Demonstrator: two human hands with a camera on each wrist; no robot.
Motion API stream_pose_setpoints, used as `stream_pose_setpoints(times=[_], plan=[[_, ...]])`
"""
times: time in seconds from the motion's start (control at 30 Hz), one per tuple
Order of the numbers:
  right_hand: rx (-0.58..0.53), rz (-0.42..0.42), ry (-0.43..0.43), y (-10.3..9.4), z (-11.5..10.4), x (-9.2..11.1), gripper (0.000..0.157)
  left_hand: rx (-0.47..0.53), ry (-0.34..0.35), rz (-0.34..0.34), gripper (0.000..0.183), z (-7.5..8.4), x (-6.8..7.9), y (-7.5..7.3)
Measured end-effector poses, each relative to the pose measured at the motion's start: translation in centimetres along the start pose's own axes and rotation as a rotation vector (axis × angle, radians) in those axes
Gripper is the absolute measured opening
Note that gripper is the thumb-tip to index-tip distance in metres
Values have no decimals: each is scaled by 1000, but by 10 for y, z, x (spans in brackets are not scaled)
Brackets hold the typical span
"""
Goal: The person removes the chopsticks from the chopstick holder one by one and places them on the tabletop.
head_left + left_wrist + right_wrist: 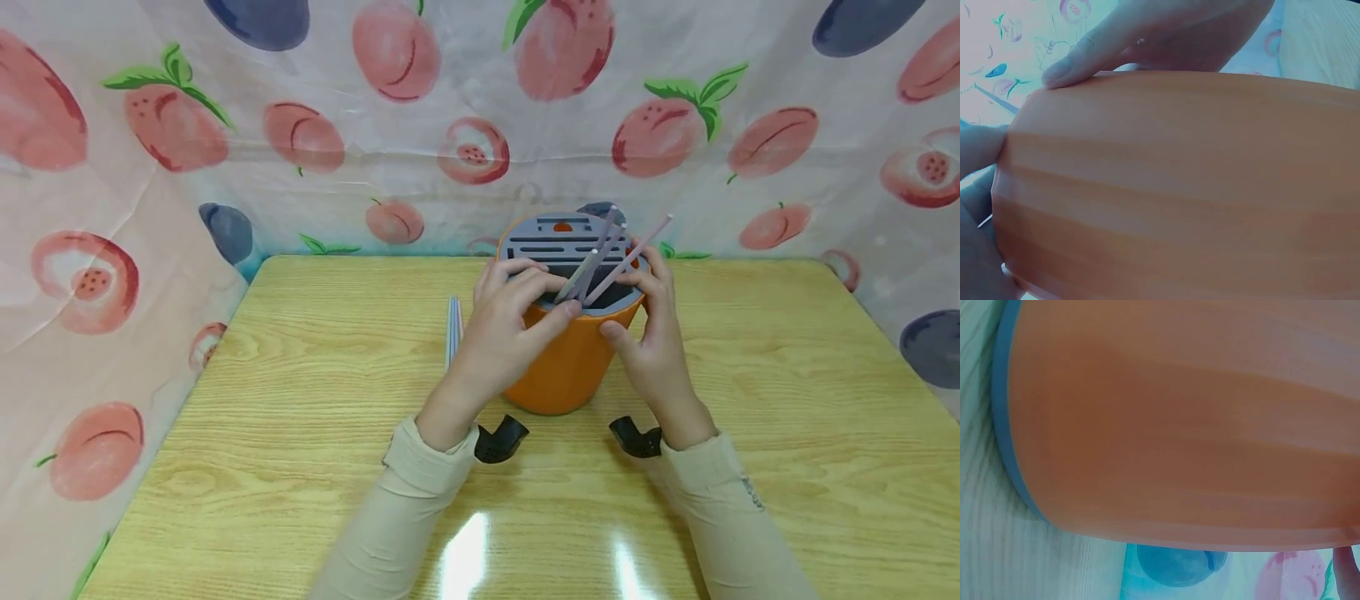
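Note:
An orange knife and utensil holder with a grey slotted top stands on the table. Several slim pastel chopsticks lean up and to the right out of its front opening. My left hand reaches over the left rim, thumb and index finger at the lower part of the chopsticks. Around the right rim, my right hand grips the holder, thumb outside and fingers at the top. The orange wall fills much of both wrist views, and the chopsticks' lower ends are hidden inside.
More thin chopsticks lie on the wooden table left of the holder, partly behind the left hand. A fruit-patterned cloth hangs behind the table and along its left side. Black wrist cameras sit at both cuffs.

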State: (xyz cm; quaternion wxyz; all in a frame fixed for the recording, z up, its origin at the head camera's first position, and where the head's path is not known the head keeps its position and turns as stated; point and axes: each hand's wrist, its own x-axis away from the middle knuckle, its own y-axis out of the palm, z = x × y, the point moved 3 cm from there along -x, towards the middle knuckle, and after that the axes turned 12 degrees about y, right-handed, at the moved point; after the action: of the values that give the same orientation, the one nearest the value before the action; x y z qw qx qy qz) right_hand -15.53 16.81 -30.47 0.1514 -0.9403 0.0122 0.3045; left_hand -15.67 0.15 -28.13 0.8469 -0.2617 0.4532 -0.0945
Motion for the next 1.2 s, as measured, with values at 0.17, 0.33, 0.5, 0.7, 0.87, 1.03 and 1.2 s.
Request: stream_pose_setpoints(times=[0.17, 0.33, 0.5, 0.7, 0.87, 1.03, 1.2], plan=[[-5, -2, 5, 0, 0, 0, 70, 96, -15, 94, 16, -1, 1, -3], [-5, -6, -6, 0, 0, 0, 70, 213, -43, 168, 16, 1, 0, -8], [-3, -8, -12, -1, -1, -1, 68, 324, -106, 230, 14, 17, -3, -21], [-12, -18, 10, 0, -2, -1, 68, 398, -168, 268, 20, 25, -4, -29], [-5, -18, 25, -1, -1, 0, 69, 273, -63, 265, 19, 6, 0, -19], [0, -15, 9, -1, -1, -1, 68, 48, 54, 269, 20, 1, -1, -16], [-7, -16, 6, -1, -1, -2, 68, -92, 93, 321, 16, 3, -2, -15]])
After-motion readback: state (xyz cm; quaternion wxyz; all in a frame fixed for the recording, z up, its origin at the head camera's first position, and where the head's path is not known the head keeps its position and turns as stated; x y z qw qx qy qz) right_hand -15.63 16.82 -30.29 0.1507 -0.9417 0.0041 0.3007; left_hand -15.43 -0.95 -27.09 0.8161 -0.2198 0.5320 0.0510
